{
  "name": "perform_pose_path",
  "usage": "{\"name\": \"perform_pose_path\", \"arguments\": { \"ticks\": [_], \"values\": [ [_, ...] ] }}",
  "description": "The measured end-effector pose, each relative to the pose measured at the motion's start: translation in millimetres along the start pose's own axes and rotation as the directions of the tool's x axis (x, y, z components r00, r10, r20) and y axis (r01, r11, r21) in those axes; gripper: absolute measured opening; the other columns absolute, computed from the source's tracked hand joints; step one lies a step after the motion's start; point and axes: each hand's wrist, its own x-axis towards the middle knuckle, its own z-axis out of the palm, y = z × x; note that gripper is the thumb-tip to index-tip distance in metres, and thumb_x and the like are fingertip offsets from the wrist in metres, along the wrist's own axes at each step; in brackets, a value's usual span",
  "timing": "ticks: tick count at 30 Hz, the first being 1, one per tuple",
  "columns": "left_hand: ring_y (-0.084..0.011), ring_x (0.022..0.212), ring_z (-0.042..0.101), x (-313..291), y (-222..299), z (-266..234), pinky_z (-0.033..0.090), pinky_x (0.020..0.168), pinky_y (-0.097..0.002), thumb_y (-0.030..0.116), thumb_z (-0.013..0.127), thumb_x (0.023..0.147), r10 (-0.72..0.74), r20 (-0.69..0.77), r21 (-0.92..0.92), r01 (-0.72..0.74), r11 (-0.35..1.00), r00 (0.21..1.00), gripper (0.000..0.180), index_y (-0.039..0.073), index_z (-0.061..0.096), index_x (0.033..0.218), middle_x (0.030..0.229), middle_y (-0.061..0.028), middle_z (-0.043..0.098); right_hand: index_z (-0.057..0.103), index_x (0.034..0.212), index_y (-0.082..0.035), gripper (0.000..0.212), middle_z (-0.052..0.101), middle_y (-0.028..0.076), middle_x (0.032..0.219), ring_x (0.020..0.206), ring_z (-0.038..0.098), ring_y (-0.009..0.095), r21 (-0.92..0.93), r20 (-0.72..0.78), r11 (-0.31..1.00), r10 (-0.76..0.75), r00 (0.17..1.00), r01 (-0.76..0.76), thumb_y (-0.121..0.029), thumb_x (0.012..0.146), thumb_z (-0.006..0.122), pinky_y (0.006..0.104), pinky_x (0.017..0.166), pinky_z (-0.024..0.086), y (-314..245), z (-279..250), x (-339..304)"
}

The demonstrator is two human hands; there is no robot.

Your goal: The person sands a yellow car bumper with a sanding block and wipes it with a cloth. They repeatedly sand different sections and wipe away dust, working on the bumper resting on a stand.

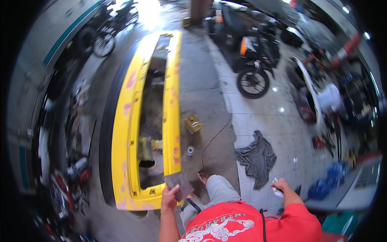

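Note:
A long yellow car bumper (125, 137) with pinkish patches stretches away from me, left of centre. At its near end, my left hand (169, 197) pinches a dark greyish-brown sheet (179, 185), which looks like sandpaper. The sheet overlaps the bumper's near corner in view; I cannot tell whether they touch. Out to the right, my right hand (284, 186) is closed on a small crumpled white piece (277, 188), whether paper, cloth or plastic I cannot make out.
A yellow tin (193, 124) and a roll of tape (190, 151) are on the concrete beside the bumper. A grey cloth (258, 155) lies on the white tiles. Motorcycles (253, 82) stand further off, and a laptop (367, 177) is at the right.

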Motion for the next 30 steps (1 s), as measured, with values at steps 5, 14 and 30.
{"name": "perform_pose_path", "arguments": {
  "ticks": [5, 14, 30],
  "values": [
    [-0.0197, 0.101, 0.077, -10.5, -4.2, 4.1, 0.063, 0.093, -0.0382, 0.003, 0.083, 0.099, -0.1, 0.145, 0.216, 0.067, 0.974, 0.984, 0.035, 0.003, 0.073, 0.132, 0.117, -0.0067, 0.081, 0.082, 0.12, 0.005, 0.049, 0.084, 0.022, 0.109, 0.1, 0.082, 0.035, 0.731, 0.226, 0.657, 0.02, 0.974, -0.183, -0.028, 0.086, 0.093, 0.0501, 0.087, 0.064, 59.7, 98.1, -58.1],
    [-0.0238, 0.103, 0.08, 22.7, 35.9, 65.8, 0.066, 0.096, -0.0411, 0.006, 0.078, 0.102, 0.12, -0.092, 0.187, -0.101, 0.977, 0.989, 0.031, 0.002, 0.073, 0.132, 0.12, -0.008, 0.081, 0.081, 0.121, -0.002, 0.031, 0.082, 0.013, 0.108, 0.098, 0.08, 0.029, 0.881, 0.383, 0.358, -0.153, 0.911, -0.31, -0.011, 0.091, 0.082, 0.0457, 0.087, 0.064, 29.6, 98.5, 9.4],
    [-0.0219, 0.105, 0.078, 89.8, -16.5, 178.2, 0.063, 0.097, -0.041, 0.004, 0.078, 0.1, 0.137, -0.345, -0.021, -0.153, 0.988, 0.929, 0.044, 0.0, 0.068, 0.143, 0.117, -0.0075, 0.08, 0.076, 0.131, -0.008, 0.032, 0.082, 0.005, 0.116, 0.101, 0.078, 0.022, 0.931, 0.244, 0.362, -0.539, 0.806, -0.04, -0.022, 0.103, 0.08, 0.0421, 0.091, 0.064, -110.6, -219.0, 196.2]
  ]
}}
